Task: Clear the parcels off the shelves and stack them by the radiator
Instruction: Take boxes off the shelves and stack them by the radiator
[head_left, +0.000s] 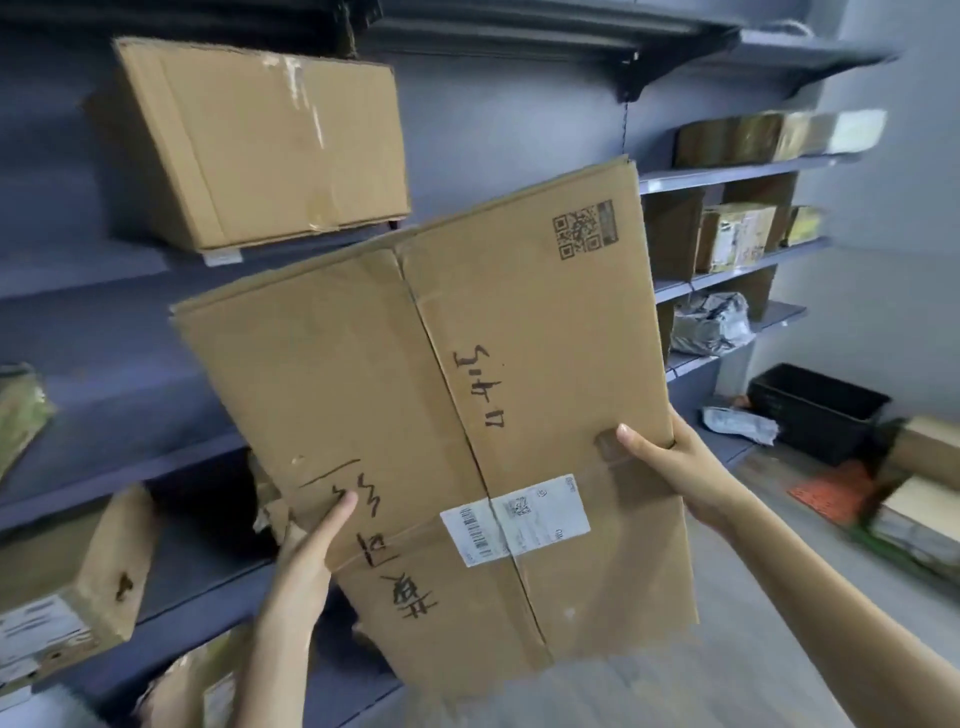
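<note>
A large cardboard box (447, 415) is held up in the middle of the view, tilted, in front of the grey shelves (130, 467). It touches no shelf. Its broad face looks to the camera and carries black handwritten marks, a printed QR code near the far right corner and a white shipping label (514, 519) stuck over the taped seam.

The left hand (311, 545) grips the left edge of the box near its lower part; the thumb lies flat on the front face and the other fingers go behind the cardboard, out of sight. The right hand (670, 462) grips the right edge, thumb on the front face beside a strip of brown tape, fingers wrapped behind the edge.

On an upper shelf at the far left stands another cardboard box (260, 145), with its corner over the shelf edge. At the near left, on a lower shelf, a smaller box with a white label (72, 597) sits tilted. On the right shelves lie several small parcels (737, 236) and a grey plastic mailing bag (711, 322). On the floor at the right is a black plastic crate (815, 410), with a second grey bag (737, 423) just beside it. At the near right edge are more boxes (919, 499), blurred.
</note>
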